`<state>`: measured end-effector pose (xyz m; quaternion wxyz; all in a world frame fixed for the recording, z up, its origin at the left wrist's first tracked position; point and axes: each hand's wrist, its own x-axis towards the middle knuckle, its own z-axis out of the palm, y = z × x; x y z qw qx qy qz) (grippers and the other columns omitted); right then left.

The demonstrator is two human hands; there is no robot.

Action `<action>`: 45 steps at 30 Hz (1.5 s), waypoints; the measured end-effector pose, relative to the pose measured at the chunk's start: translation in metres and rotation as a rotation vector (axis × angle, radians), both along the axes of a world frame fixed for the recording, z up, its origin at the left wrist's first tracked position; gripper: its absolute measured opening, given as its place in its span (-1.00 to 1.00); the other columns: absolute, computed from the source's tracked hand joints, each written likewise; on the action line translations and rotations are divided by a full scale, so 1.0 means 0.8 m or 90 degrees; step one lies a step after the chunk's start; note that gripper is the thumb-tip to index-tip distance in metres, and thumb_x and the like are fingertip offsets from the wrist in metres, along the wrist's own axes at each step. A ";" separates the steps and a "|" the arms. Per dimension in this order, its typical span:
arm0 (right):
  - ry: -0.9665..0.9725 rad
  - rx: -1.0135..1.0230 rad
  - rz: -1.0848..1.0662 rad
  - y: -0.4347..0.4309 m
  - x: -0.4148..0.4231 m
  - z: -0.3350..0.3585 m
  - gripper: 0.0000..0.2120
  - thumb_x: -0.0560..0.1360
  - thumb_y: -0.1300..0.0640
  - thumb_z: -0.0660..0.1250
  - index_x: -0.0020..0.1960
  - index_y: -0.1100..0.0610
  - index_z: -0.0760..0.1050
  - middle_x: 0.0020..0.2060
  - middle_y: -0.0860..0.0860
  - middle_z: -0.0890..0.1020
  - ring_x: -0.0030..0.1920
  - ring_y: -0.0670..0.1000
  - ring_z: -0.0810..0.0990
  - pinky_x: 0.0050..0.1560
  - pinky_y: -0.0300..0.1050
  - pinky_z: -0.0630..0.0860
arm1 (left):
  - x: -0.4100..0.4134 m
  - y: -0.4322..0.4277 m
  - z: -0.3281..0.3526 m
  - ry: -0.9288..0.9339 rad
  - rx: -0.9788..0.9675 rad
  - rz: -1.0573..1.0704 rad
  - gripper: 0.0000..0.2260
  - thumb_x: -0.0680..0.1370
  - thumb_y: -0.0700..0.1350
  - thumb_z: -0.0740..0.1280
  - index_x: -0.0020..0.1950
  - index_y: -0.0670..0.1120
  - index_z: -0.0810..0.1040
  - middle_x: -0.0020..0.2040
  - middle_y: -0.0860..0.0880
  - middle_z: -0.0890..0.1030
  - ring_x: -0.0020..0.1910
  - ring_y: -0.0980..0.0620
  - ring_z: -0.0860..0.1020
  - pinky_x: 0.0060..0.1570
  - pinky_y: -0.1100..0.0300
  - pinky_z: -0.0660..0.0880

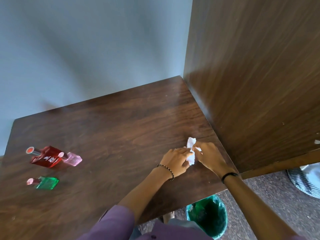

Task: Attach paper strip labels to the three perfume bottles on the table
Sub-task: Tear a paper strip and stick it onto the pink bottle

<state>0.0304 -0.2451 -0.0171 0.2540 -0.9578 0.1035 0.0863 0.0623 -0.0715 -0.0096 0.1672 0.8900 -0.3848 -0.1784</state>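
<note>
Filling most of the view, dark brown wood-grain worktop. Green plastic waste bin with teal liner sits on the floor by its near right corner. Left hand and right hand meet over the worktop's right side, each grip closed, pinching a crumpled white paper strip between them. Far left, well apart from hands: red square glass perfume bottle, small green glass perfume bottle nearer, small pink glass perfume bottle just beside the red.

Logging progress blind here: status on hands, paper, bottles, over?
Left hand, right hand both pinch the white paper, at right of table. Red bottle, pink bottle, green bottle at left, untouched, no strip visible. Nothing seen between.
</note>
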 end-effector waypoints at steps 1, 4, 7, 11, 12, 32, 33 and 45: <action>0.004 0.004 -0.012 0.000 0.002 -0.001 -0.76 0.59 0.05 0.22 0.00 0.11 0.64 -0.10 0.08 0.72 -0.08 0.13 0.66 -0.05 0.05 0.59 | 0.002 -0.002 -0.003 -0.007 0.007 -0.014 -0.60 0.57 -0.08 0.21 0.42 -0.03 0.43 0.47 0.01 0.41 0.47 0.00 0.35 0.31 0.06 0.31; 0.017 0.018 -0.052 0.001 0.007 0.003 -0.80 0.54 0.05 0.24 -0.03 0.05 0.64 -0.14 0.06 0.71 -0.10 0.15 0.64 -0.08 0.05 0.59 | 0.006 -0.005 -0.009 -0.018 0.034 -0.037 -0.57 0.59 -0.10 0.18 0.47 -0.07 0.37 0.49 -0.02 0.38 0.48 -0.02 0.32 0.33 0.04 0.31; 0.020 0.033 -0.077 -0.002 0.011 0.003 -0.86 0.54 0.08 0.27 -0.09 0.05 0.60 -0.16 0.06 0.69 -0.11 0.15 0.61 -0.10 0.02 0.56 | 0.006 -0.006 -0.013 -0.019 0.063 -0.052 -0.54 0.59 -0.11 0.18 0.50 -0.11 0.30 0.49 -0.02 0.36 0.43 -0.05 0.37 0.35 0.03 0.34; -0.002 0.080 -0.128 -0.008 0.014 0.010 -0.86 0.58 0.09 0.27 -0.15 0.06 0.49 -0.25 0.03 0.64 -0.20 0.08 0.58 -0.29 -0.13 0.41 | 0.010 -0.011 -0.012 -0.059 0.092 -0.086 -0.59 0.57 -0.12 0.21 0.42 -0.17 0.37 0.43 -0.04 0.37 0.31 -0.10 0.45 0.22 0.00 0.43; -0.014 0.089 -0.128 -0.009 0.014 0.014 -0.86 0.59 0.11 0.28 -0.15 0.06 0.47 -0.25 0.00 0.62 -0.21 0.04 0.57 -0.32 -0.20 0.38 | 0.011 -0.012 -0.009 -0.075 0.103 -0.098 -0.60 0.57 -0.12 0.21 0.40 -0.17 0.38 0.44 -0.04 0.36 0.31 -0.10 0.45 0.20 -0.01 0.42; 0.021 0.251 -0.237 -0.018 0.024 0.014 -0.92 0.59 0.17 0.32 -0.06 0.17 0.53 -0.16 -0.05 0.66 -0.16 -0.14 0.67 -0.22 -0.28 0.51 | 0.016 -0.030 0.006 -0.016 0.186 -0.008 -0.40 0.55 -0.09 0.26 0.54 -0.14 0.11 0.39 -0.10 0.45 0.40 -0.07 0.37 0.21 0.00 0.36; 0.021 0.265 -0.249 -0.020 0.024 0.013 -0.92 0.58 0.17 0.33 -0.06 0.17 0.53 -0.17 -0.06 0.66 -0.15 -0.11 0.68 -0.18 -0.25 0.55 | 0.016 -0.031 0.006 -0.020 0.187 -0.008 -0.39 0.54 -0.09 0.26 0.54 -0.15 0.10 0.38 -0.10 0.46 0.40 -0.07 0.38 0.19 0.00 0.36; -0.016 0.596 -0.393 -0.022 0.019 0.014 -0.87 0.65 0.31 0.20 -0.05 0.24 0.48 -0.02 0.25 0.66 -0.05 0.16 0.72 0.06 0.01 0.67 | 0.013 -0.037 0.000 -0.043 0.207 -0.007 -0.38 0.50 -0.08 0.31 0.50 -0.19 0.16 0.35 -0.11 0.49 0.38 -0.06 0.40 0.32 0.00 0.30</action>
